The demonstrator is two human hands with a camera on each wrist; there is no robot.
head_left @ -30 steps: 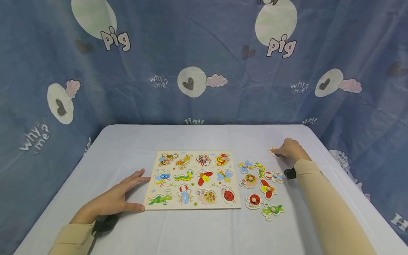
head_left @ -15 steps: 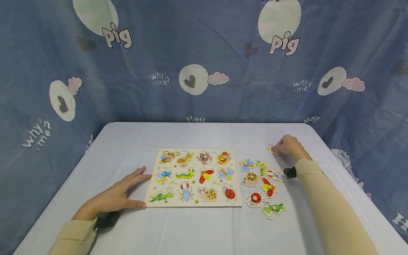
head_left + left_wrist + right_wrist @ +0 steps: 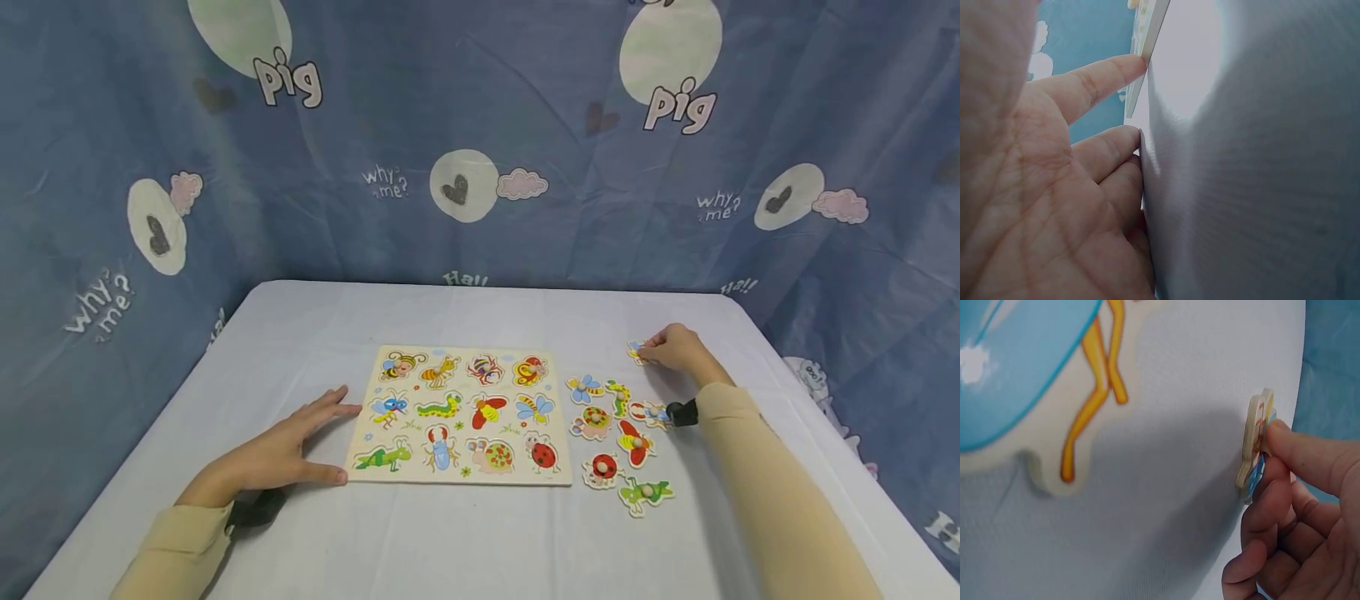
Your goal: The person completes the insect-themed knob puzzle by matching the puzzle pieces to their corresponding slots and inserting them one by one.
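Note:
At the back right of the table, my right hand (image 3: 681, 348) pinches a small blue-and-yellow insect puzzle piece (image 3: 636, 352) between thumb and fingers. In the right wrist view that puzzle piece (image 3: 1252, 447) stands on edge to the camera, its printed face partly hidden by the fingertips. Whether it is off the cloth I cannot tell. My left hand (image 3: 273, 450) lies spread at the left side of the wooden insect puzzle board (image 3: 457, 482), thumb and a finger touching its edge. Knobbed pieces sit in the board's top row; the lower rows show printed insects.
Right of the board lie several loose knobbed pieces: a dragonfly (image 3: 585, 388), caterpillar (image 3: 618, 398), snail (image 3: 592, 423), stag beetle (image 3: 651, 414), red-winged bug (image 3: 635, 443), ladybird (image 3: 602, 471) and grasshopper (image 3: 645, 495). A white cloth (image 3: 450, 542) covers the table; a blue curtain (image 3: 480, 108) hangs behind.
The puzzle piece has turned in my right fingers and shows more of its blue part. That hand has shifted slightly left relative to the board. My left hand keeps its place.

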